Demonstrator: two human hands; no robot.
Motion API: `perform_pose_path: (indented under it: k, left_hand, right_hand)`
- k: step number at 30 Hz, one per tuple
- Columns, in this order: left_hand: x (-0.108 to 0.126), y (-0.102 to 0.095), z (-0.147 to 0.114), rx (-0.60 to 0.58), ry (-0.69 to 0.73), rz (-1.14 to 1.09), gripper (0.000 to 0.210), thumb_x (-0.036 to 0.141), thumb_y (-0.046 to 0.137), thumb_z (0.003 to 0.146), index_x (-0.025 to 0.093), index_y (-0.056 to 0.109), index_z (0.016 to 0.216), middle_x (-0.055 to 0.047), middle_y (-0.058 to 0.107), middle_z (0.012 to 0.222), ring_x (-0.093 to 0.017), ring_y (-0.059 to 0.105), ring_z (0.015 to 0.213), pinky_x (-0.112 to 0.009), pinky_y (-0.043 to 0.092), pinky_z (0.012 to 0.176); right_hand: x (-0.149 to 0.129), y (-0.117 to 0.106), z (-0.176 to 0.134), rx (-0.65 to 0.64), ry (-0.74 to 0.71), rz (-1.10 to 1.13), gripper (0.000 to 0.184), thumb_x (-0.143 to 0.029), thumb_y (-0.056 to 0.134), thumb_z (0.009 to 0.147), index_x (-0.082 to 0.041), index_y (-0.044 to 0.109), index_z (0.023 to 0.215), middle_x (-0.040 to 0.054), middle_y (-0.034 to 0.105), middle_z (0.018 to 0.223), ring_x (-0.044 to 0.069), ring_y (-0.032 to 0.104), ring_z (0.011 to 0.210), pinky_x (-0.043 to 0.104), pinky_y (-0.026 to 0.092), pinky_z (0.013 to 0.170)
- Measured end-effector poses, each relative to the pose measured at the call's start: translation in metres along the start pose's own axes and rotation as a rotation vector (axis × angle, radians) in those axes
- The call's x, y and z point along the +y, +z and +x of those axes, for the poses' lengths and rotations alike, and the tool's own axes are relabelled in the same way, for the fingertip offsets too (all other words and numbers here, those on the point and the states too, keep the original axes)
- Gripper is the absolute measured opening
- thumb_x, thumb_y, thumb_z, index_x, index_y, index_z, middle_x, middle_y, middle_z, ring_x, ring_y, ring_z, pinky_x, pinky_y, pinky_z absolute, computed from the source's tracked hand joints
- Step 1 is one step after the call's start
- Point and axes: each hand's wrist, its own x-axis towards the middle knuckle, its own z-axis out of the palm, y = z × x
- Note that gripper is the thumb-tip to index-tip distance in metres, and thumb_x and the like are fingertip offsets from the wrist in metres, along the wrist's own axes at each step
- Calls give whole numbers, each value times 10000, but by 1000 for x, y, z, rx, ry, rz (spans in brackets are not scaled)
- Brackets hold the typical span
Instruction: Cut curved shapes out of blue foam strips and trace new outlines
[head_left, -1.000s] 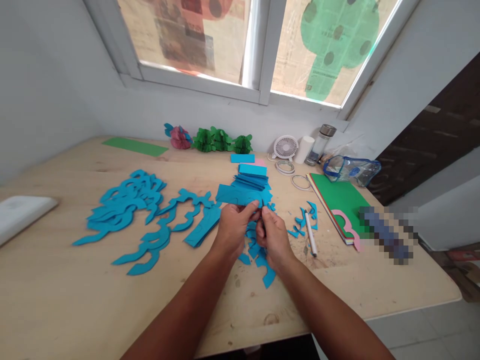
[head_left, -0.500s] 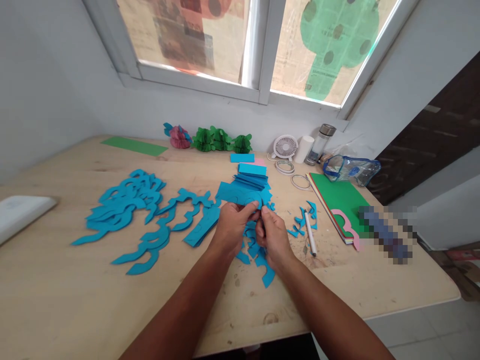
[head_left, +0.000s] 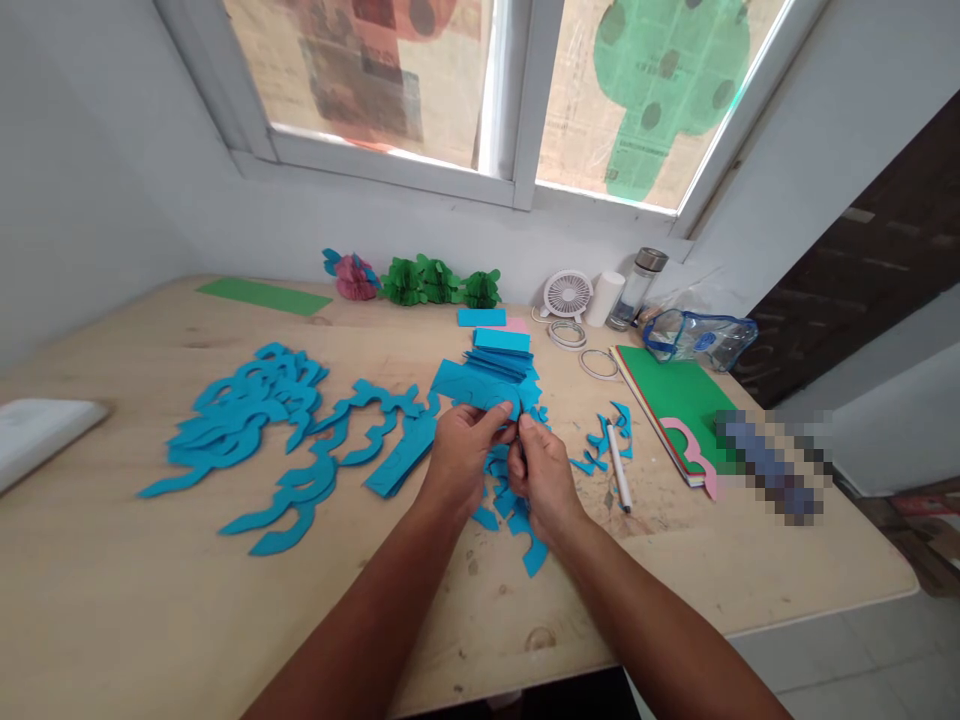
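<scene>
My left hand (head_left: 463, 450) pinches a strip of blue paper (head_left: 469, 383) with curved lines drawn on it, thumb on top. Close beside it, my right hand (head_left: 549, 470) is closed on scissors (head_left: 523, 452); only a dark bit of the handle shows, and the blades are hidden. Blue paper offcuts (head_left: 534, 555) lie beneath both hands. Left of my left hand is a stack of blue strips (head_left: 397, 465). Farther left are wavy blue cut-outs (head_left: 292, 490) and a larger heap of them (head_left: 240, 410).
A white marker (head_left: 619, 468) and blue scraps (head_left: 600, 440) lie to the right. Beyond are coloured sheets (head_left: 675, 400) with a pink cut-out (head_left: 686, 445), a clear pouch (head_left: 701, 340), a bottle (head_left: 637, 290), a fan (head_left: 568, 295) and tape rolls (head_left: 566, 335). Green paper figures (head_left: 439, 280) stand along the wall.
The held blue strip has turned slightly, its rounded edge now showing more between my hands. The whole view has shifted a little; the things on the table stay put.
</scene>
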Motion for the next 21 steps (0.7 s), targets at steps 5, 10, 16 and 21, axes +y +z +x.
perform_pose_path:
  k: [5, 10, 16, 21]
  left_hand:
    - [-4, -3, 2, -26, 14, 67, 284, 301, 760, 591, 151, 546, 477, 19, 515, 459, -97, 484, 449, -224, 421, 472]
    - [-6, -5, 4, -50, 15, 121, 329, 344, 728, 629, 154, 527, 452, 2, 519, 450, -100, 475, 431, -229, 410, 451]
    - [-3, -4, 2, -89, 18, 132, 346, 342, 687, 666, 157, 502, 439, 13, 502, 435, -86, 450, 410, -217, 391, 435]
    - [-2, -4, 2, -107, 16, 128, 338, 334, 675, 667, 160, 494, 442, 19, 503, 430, -89, 455, 397, -221, 395, 435]
  right_hand:
    - [0, 0, 0, -6, -5, 9, 505, -654, 614, 717, -197, 446, 583, -102, 346, 372, 34, 219, 308, 178, 138, 304]
    - [0, -1, 1, 6, -11, -4, 538, -655, 602, 728, -191, 428, 518, -93, 333, 363, 31, 218, 308, 186, 130, 311]
    - [0, -2, 1, 9, 12, -25, 546, -672, 599, 713, -182, 465, 512, -88, 346, 350, 31, 227, 292, 192, 128, 306]
    - [-2, -2, 1, 6, 15, -11, 524, -669, 613, 700, -172, 510, 570, -92, 371, 361, 30, 234, 293, 190, 132, 305]
